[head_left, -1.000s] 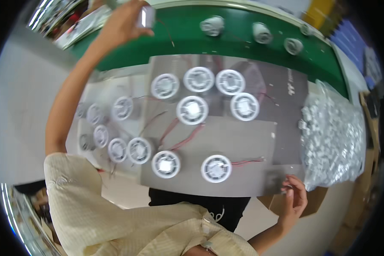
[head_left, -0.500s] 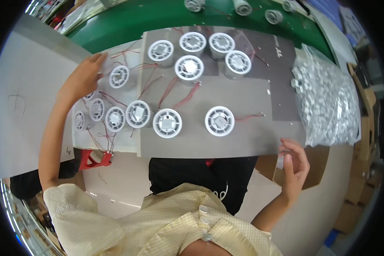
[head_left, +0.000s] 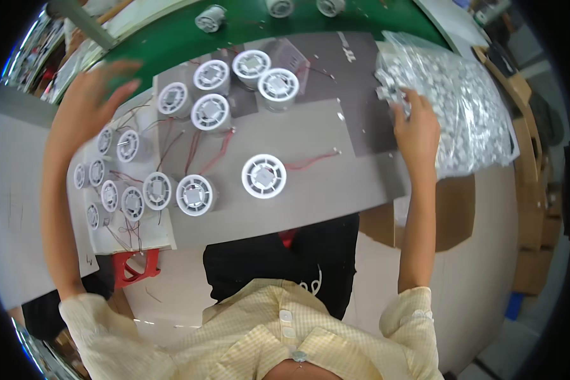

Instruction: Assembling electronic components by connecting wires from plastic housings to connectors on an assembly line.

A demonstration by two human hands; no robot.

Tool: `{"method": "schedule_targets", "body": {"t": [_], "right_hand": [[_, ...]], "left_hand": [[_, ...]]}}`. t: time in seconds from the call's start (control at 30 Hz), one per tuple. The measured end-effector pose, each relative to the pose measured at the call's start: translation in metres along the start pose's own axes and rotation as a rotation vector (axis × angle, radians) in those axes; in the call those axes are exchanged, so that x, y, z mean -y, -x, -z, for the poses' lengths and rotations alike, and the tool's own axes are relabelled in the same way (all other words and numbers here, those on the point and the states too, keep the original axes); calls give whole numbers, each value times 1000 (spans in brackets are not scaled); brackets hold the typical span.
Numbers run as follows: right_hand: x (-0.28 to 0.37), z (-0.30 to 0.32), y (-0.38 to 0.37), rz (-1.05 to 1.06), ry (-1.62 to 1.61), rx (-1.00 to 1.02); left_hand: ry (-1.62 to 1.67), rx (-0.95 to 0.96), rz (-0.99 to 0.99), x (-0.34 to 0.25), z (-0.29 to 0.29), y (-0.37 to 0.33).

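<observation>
My left hand (head_left: 90, 104) is raised over the far left of the work surface, thumb and fingers apart with nothing visible in them; its fingertips are blurred. Below it stand several white round lamp housings (head_left: 129, 146) with spoked rims, a square plate in the middle and red wires. My right hand (head_left: 419, 130) is at the left edge of a clear plastic bag (head_left: 465, 120) full of small white parts. Its thumb and fingers are bent together around something too small to make out. One lamp housing (head_left: 264, 177) stands by itself near the middle, its red wire stretched to the right.
More housings (head_left: 211, 113) stand on the grey board (head_left: 310, 145). Others lie on a green surface (head_left: 164, 44) at the back. An open cardboard box (head_left: 453, 212) is below the right edge, a red stool (head_left: 135, 269) below the left. A white panel (head_left: 16, 183) stands left.
My right hand has moved up and away from the front edge to the bag. My left hand has lifted off the housings at the left, fingers spreading. The whole view has shifted.
</observation>
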State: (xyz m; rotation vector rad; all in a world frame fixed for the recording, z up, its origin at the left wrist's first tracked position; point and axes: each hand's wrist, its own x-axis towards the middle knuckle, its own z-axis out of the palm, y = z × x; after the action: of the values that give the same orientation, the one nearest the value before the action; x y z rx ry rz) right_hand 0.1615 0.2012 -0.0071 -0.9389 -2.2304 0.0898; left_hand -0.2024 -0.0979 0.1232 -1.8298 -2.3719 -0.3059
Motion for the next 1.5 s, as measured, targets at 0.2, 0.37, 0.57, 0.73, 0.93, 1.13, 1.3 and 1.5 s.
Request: {"method": "schedule_targets", "body": {"t": [0.2, 0.37, 0.57, 0.73, 0.93, 1.13, 1.3, 1.5], "right_hand": [[-11, -23, -2, -61, 168, 170], [-8, -27, -3, 27, 193, 141], [-8, -35, -11, 99, 197, 145], [-8, -47, -13, -7, 49, 123], [3, -1, 1, -159, -645, 142], [56, 40, 39, -332, -1424, 313], [71, 54, 81, -407, -1367, 368], [65, 59, 131, -539, -944, 333]], "left_hand": [[-413, -1, 25, 105, -39, -128], [-66, 135, 54, 131, -139, -218], [-422, 319, -553, 127, -211, -236], [-78, -102, -173, 178, -193, -201], [317, -148, 179, 137, -15, -56], [423, -77, 166, -127, 20, 54], [1217, 348, 39, -211, -62, 21], [1500, 670, 340, -239, -129, -16]]}}
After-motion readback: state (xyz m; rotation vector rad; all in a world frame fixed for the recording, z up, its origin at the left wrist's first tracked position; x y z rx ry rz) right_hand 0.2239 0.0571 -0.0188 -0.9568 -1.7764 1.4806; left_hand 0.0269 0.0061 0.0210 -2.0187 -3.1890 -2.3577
